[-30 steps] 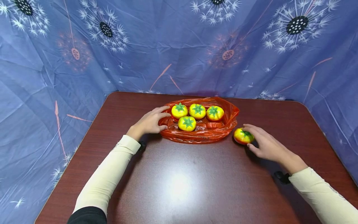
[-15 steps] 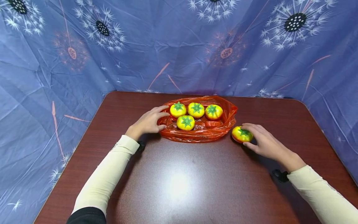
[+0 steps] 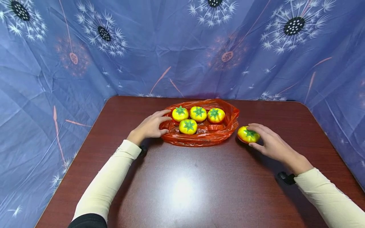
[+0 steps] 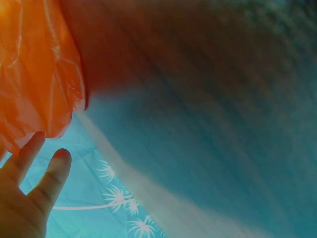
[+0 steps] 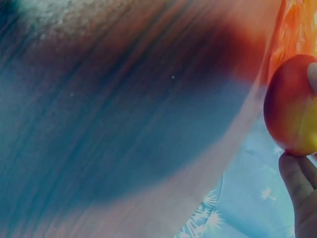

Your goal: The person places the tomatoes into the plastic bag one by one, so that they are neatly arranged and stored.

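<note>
My right hand point(image 3: 273, 144) pinches a yellow-and-red tomato point(image 3: 247, 135) with a green star-shaped top, to the right of an orange-red plastic bag point(image 3: 199, 141). In the right wrist view the thumb lies on the tomato point(image 5: 292, 109) and fingertips touch its other side. Whether it is just off the table cannot be told. My left hand point(image 3: 151, 126) is at the bag's left edge, its fingers spread and extended; in the left wrist view one fingertip meets the bag point(image 4: 39, 69). Several similar tomatoes point(image 3: 188, 126) sit inside the spread bag, tops up.
The dark red-brown table point(image 3: 137, 196) has rounded far corners and a bright light reflection near its middle. Behind it and at the sides hangs a blue cloth point(image 3: 171, 41) with a dandelion print. A dark band is on each wrist.
The right hand and its tomato have shifted slightly away from the bag, to the right and up in the view. The left hand stays at the bag's edge. The head view moved slightly.
</note>
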`<move>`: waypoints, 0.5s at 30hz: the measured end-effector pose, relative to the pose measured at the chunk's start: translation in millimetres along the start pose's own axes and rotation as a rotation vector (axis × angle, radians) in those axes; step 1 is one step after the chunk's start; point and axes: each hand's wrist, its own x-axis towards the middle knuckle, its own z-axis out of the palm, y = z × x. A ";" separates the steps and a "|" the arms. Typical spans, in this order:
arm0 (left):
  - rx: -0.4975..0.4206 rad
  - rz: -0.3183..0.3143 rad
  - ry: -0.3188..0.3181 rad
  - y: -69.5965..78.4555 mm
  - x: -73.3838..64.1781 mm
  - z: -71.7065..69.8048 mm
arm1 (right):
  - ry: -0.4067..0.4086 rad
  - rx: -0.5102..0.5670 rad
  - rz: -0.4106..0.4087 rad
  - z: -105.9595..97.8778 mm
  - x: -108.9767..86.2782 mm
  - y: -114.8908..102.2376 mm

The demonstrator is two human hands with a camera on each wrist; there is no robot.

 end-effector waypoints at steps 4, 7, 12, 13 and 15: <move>-0.002 -0.001 0.005 -0.2 -1.2 1.7 | 0.026 -0.017 -0.013 -2.0 -0.5 0.7; 0.004 -0.002 0.013 -0.7 -1.3 2.1 | 0.035 -0.027 -0.019 -5.9 1.5 1.8; -0.004 -0.005 0.023 -0.8 -1.5 1.2 | 0.040 -0.026 -0.024 -17.5 9.2 1.8; -0.007 -0.006 0.021 -0.8 -1.5 1.0 | 0.043 -0.026 -0.025 -20.5 10.7 1.6; -0.007 -0.006 0.015 -0.4 -1.1 0.4 | 0.056 -0.036 -0.026 -27.6 12.8 2.0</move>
